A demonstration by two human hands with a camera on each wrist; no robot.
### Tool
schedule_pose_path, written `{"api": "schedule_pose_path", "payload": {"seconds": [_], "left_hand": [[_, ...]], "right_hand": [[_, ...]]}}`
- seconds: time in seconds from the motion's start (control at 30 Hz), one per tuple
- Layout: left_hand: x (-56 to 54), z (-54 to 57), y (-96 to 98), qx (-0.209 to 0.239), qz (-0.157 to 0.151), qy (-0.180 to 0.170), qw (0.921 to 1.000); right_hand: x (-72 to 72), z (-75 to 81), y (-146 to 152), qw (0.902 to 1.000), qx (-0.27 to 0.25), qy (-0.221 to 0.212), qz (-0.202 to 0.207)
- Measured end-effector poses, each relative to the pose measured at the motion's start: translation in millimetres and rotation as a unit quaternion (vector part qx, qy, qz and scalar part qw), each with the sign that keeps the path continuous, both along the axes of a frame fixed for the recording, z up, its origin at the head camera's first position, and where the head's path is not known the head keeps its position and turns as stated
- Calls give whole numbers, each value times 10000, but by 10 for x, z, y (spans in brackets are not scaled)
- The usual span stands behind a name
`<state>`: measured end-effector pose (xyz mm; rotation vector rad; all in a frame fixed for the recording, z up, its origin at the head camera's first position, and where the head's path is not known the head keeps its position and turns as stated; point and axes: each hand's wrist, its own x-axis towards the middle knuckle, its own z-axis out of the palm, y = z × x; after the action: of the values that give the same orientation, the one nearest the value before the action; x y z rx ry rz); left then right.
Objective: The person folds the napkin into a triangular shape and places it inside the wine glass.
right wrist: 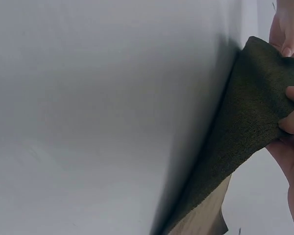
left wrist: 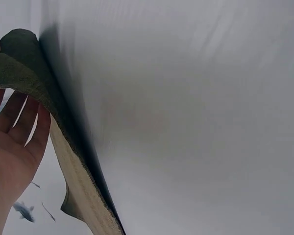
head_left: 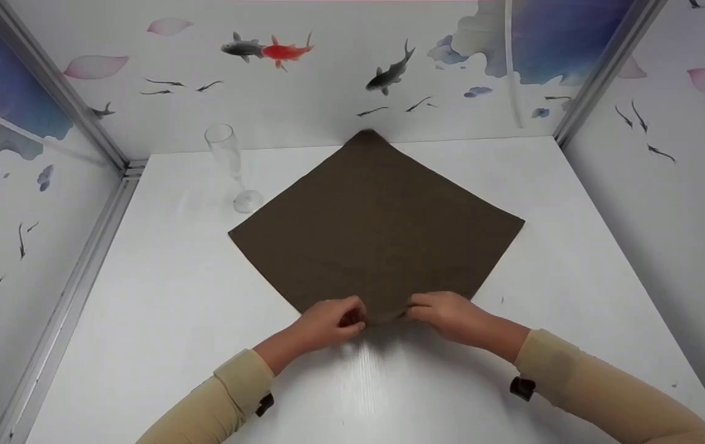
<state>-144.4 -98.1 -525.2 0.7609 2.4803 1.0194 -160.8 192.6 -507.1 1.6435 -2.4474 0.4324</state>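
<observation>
Ahead of both grips: item 1, qty 1, brown cloth (head_left: 377, 209), laid flat as a diamond on the white counter (head_left: 580, 265), far corner pointing straight away from us, near corner btwn the grips. Main relation: whole spread runs fwd from the grips, side corners out L. & R. beyond them. No sure long axis; we read it approx. square, tho it looks wider side to side, poss. foreshortening. Neither grip is clearly nearer; they flank the near corner, one per side.

Item 2: L. grip (head_left: 331, 322), at the L. of the near corner. Fingers bent, some spread beneath the cloth per L. wrist view; thumb on the edge, so we log a light pinch on item 1.

Item 3: R. grip (head_left: 449, 316), opp. side, same corner. Fingertips on top, rest of the hand underneath per R. wrist view; logged as pinching item 1 too. Near edge stands off the counter btwn the two, w/ paler underside showing in both wrist views.

Item 4: clear stemmed glass (head_left: 227, 154), upright, beyond & L. of the L. grip, base just beside the cloth's far-L. edge. We can't tell if they touch.

Item 5: back wall (head_left: 328, 105), w/ painted fish, farthest from the grips, behind the far corner; contact unclear.
</observation>
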Motion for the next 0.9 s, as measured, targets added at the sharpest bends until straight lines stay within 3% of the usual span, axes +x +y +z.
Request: {"api": "schedule_pose_path", "payload": {"seconds": [0.13, 0.27, 0.4, 0.6, 0.77, 0.9], "left_hand": [[13, 32, -41, 276, 119, 18, 9995], [4, 45, -92, 411, -303, 506, 9974], [-31, 54, -137, 275, -618, 896, 9937], [-80, 52, -190, -195, -453, 928, 9945], [-111, 56, -191, -121, -353, 1197, 9921], [-121, 60, -192, -37, -340, 1231, 9918]], "right_hand": [[-34, 39, -3, 9998, -35, -108, -170], [-76, 86, -1, 9988, -7, -254, -420], [-120, 121, 9, 9978, -169, -307, -557], [-167, 138, 35, 9972, -525, -366, -394], [-186, 171, 80, 9918, -179, -1094, -631], [-189, 198, 117, 9798, 303, -1767, -885]]}}
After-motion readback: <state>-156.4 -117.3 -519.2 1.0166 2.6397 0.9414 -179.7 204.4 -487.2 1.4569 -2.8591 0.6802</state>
